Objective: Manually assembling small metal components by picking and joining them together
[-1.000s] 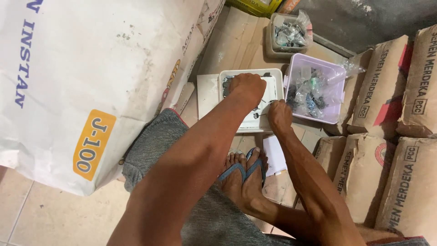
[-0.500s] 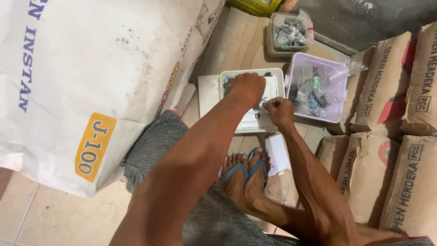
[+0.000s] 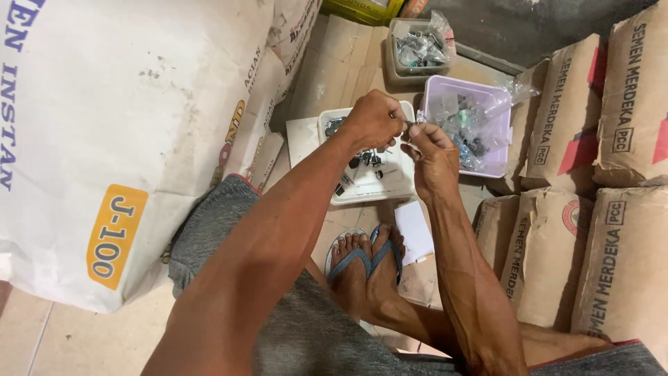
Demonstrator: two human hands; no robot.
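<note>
My left hand (image 3: 376,120) and my right hand (image 3: 430,147) meet above a white tray (image 3: 387,189) on the floor. Both pinch a small dark part (image 3: 409,127) between their fingertips; its shape is too small to tell. Several small dark parts lie loose in the tray under my hands. Just right of my right hand stands a lilac plastic tub (image 3: 487,95) with clear bags of small parts in it.
A big white sack (image 3: 118,118) fills the left side. Brown paper cement sacks (image 3: 612,209) are stacked at the right. A clear tub (image 3: 417,49) of parts stands further back. My feet in blue sandals (image 3: 365,261) rest below the tray, next to a white card (image 3: 415,231).
Both hands have lifted off the tray and come together, fingertips now pinching a small part between them. The view has shifted slightly.
</note>
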